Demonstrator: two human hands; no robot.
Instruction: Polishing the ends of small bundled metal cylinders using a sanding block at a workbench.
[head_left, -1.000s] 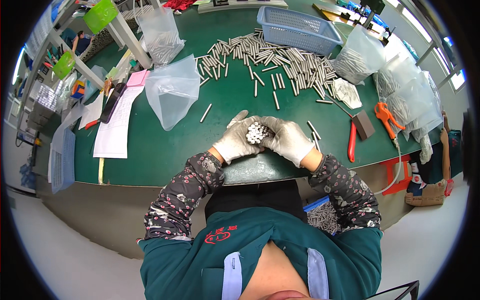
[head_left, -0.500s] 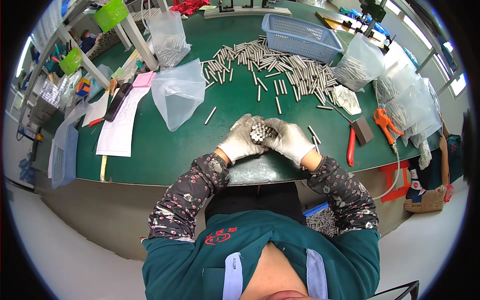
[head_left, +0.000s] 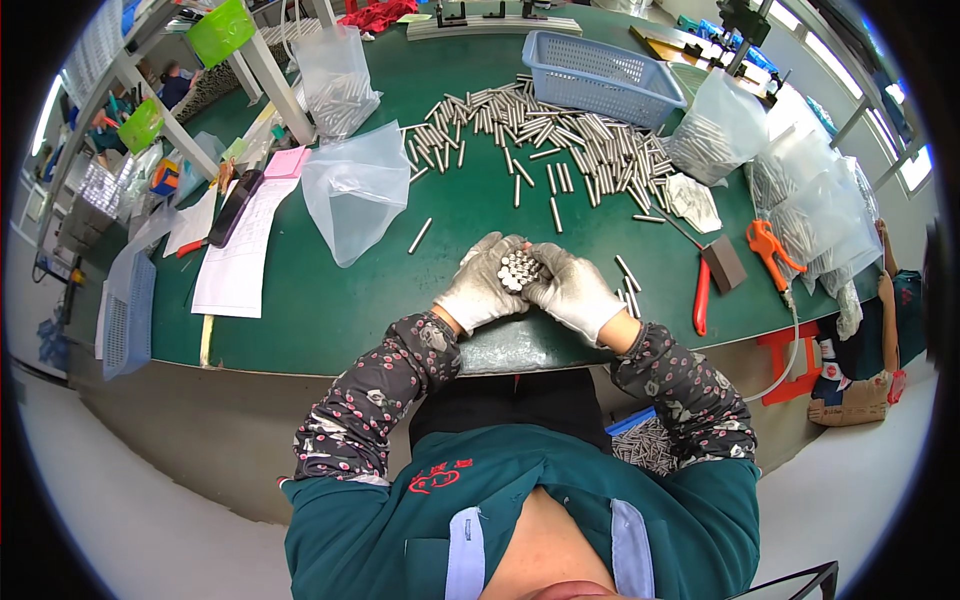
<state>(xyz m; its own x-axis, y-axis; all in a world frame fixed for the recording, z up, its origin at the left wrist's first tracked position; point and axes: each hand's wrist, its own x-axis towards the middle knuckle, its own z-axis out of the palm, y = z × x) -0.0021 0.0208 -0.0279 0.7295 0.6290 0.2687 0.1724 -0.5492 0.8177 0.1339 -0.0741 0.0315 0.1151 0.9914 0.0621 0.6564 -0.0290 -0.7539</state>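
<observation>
A bundle of metal pins (head_left: pixel 518 270) is gripped end-up between my two gloved hands, just inside the table's front edge. My left hand (head_left: pixel 480 286) wraps its left side, and my right hand (head_left: pixel 575 291) closes round the right side. Both wear pale grey-white work gloves. Several round pin ends face up between the fingers; the lower part of the bundle is hidden by the gloves. A few loose pins (head_left: pixel 628 285) lie right of my right hand, and a single pin (head_left: pixel 420 236) rests to the left. Beyond the hands spreads a large heap of similar pins (head_left: pixel 600 140).
Behind the heap stands a blue basket (head_left: pixel 600 75). A plastic bag (head_left: pixel 352 190) lies left on the green table (head_left: pixel 300 340), near papers (head_left: pixel 235 270) and a phone (head_left: pixel 237 207). At right are red-handled pliers (head_left: pixel 702 300), a dark block (head_left: pixel 724 262), an orange air gun (head_left: pixel 772 250) and filled bags (head_left: pixel 720 130).
The bundle has shifted very slightly left in my hands, and the right fingers have moved a little along its side. Both hands still hold it.
</observation>
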